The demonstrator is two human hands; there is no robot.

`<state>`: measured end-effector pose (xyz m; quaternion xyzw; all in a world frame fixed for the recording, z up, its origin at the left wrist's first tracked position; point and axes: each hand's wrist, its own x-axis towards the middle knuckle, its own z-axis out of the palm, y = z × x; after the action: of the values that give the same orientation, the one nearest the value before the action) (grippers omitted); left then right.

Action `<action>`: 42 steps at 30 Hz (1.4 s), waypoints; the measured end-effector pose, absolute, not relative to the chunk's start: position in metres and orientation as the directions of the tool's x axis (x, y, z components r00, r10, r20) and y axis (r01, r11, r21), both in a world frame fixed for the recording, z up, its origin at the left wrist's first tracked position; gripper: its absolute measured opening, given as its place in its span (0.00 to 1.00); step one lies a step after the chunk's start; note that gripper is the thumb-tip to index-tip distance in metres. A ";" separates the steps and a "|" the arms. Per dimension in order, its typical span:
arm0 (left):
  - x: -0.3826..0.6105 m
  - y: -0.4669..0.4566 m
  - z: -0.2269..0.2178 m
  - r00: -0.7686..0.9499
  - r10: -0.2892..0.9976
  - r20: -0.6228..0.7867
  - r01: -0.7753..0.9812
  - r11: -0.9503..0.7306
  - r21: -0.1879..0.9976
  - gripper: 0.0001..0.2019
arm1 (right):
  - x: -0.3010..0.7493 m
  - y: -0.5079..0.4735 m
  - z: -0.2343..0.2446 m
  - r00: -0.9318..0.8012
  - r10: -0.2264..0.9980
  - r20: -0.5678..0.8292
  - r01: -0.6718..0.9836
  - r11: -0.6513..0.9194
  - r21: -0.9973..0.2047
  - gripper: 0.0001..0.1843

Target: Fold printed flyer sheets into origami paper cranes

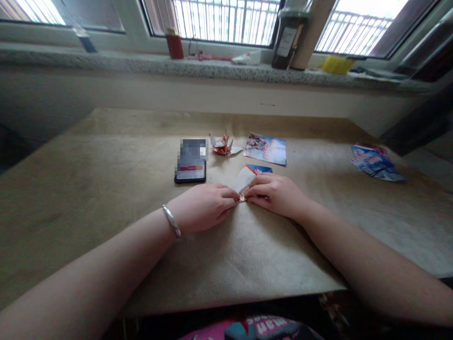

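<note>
My left hand (pixel 203 208), with a silver bangle (pixel 172 221) on its wrist, and my right hand (pixel 274 194) meet at the middle of the brown paper sheet (pixel 226 264). Between their fingertips they pinch a folded piece of printed paper (pixel 246 179), white on one side and blue and red on the other. Its lower tip is held at the fingers, and its upper part stands clear of them. A finished paper crane (pixel 222 145) lies beyond my hands, next to a smartphone (pixel 190 160) with a blurred screen.
A glossy printed sheet (pixel 265 149) lies beyond my hands, and crumpled printed paper (pixel 375 163) lies at the right. Behind the desk is a granite window sill (pixel 198 66) holding a red bottle (pixel 174 45), a dark jar (pixel 286 42) and a yellow item (pixel 338 65).
</note>
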<state>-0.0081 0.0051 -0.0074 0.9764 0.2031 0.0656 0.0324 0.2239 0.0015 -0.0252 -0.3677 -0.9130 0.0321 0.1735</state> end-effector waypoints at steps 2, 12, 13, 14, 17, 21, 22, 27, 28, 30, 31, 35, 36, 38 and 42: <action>-0.008 0.006 -0.009 0.912 0.387 0.139 0.376 -0.921 0.097 0.14 | 0.224 0.002 -0.025 -0.674 0.675 0.300 0.653 0.734 -0.184 0.08; -0.009 0.010 -0.012 0.915 0.375 0.151 0.362 -0.926 0.106 0.14 | 0.225 0.000 -0.024 -0.685 0.665 0.299 0.662 0.739 -0.128 0.09; -0.009 0.009 -0.012 0.914 0.377 0.151 0.365 -0.925 0.103 0.14 | 0.225 0.000 -0.023 -0.692 0.655 0.304 0.657 0.746 -0.111 0.10; -0.009 0.009 -0.012 0.913 0.380 0.150 0.368 -0.924 0.100 0.14 | 0.224 0.000 -0.023 -0.703 0.640 0.311 0.648 0.756 -0.093 0.11; -0.008 0.009 -0.012 0.913 0.378 0.154 0.368 -0.925 0.090 0.14 | 0.222 -0.001 -0.023 -0.750 0.573 0.329 0.593 0.804 -0.047 0.12; -0.008 0.009 -0.011 0.913 0.373 0.168 0.366 -0.928 0.074 0.14 | 0.219 0.000 -0.022 -0.789 0.505 0.349 0.536 0.844 -0.012 0.13; -0.008 0.009 -0.011 0.912 0.372 0.170 0.366 -0.928 0.069 0.14 | 0.218 0.000 -0.021 -0.794 0.495 0.353 0.528 0.850 -0.003 0.13; -0.006 0.008 -0.010 0.914 0.373 0.161 0.369 -0.928 0.056 0.13 | 0.218 0.000 -0.022 -0.804 0.473 0.360 0.511 0.860 0.013 0.12; -0.006 0.007 -0.010 0.914 0.374 0.159 0.369 -0.927 0.058 0.13 | 0.218 0.000 -0.022 -0.804 0.473 0.361 0.512 0.859 0.016 0.12; -0.006 0.007 -0.010 0.914 0.376 0.152 0.371 -0.927 0.061 0.12 | 0.218 0.000 -0.022 -0.804 0.474 0.359 0.516 0.856 0.027 0.12; -0.006 0.007 -0.009 0.914 0.378 0.146 0.373 -0.926 0.060 0.12 | 0.217 0.000 -0.022 -0.806 0.476 0.352 0.519 0.854 0.034 0.12; -0.005 0.007 -0.008 0.913 0.394 0.104 0.391 -0.919 0.046 0.12 | 0.215 0.000 -0.019 -0.822 0.488 0.294 0.528 0.846 0.071 0.12; -0.005 0.006 -0.008 0.913 0.397 0.094 0.395 -0.918 0.039 0.12 | 0.215 0.000 -0.018 -0.824 0.493 0.281 0.531 0.844 0.078 0.12; -0.004 0.006 -0.007 0.914 0.395 0.090 0.393 -0.919 0.032 0.12 | 0.215 0.000 -0.016 -0.823 0.499 0.271 0.537 0.840 0.083 0.12; -0.004 0.007 -0.008 0.919 0.379 0.109 0.378 -0.925 0.030 0.11 | 0.218 0.001 -0.015 -0.822 0.499 0.274 0.532 0.844 0.060 0.12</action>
<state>-0.0038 0.0069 -0.0077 0.9795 0.1931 0.0566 0.0041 0.2183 0.0013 -0.0148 -0.2708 -0.9522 -0.0669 0.1248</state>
